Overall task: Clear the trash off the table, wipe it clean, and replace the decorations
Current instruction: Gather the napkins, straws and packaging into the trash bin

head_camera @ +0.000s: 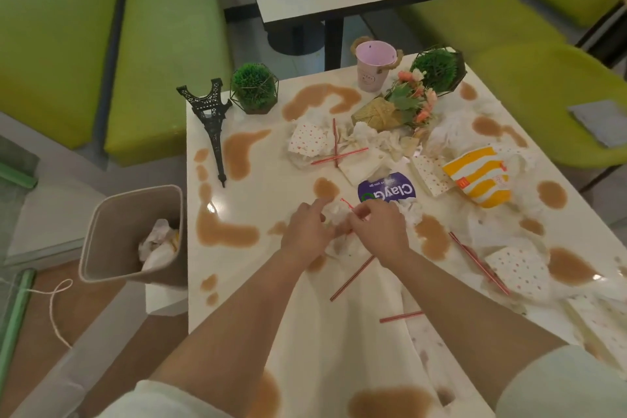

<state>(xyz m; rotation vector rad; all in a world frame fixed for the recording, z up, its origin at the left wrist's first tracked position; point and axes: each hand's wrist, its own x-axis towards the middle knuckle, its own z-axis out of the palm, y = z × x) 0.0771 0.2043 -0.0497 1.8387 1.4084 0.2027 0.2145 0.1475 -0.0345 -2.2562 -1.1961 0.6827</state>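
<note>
Both hands meet over a wad of crumpled tissue [339, 231] on the white table [258, 200], just nearer the camera than the purple wrapper [386, 192]: left hand [307, 231] and right hand [378, 227] each curl fingers into the wad. Beyond the wrapper: one pink bucket [375, 66], one flower bunch [410, 102], two green plant balls [253, 86], one toppled tower model [210, 122]. One bin [112, 231] stands left of the table holding paper; six red straws counted, many brown spills.
</note>
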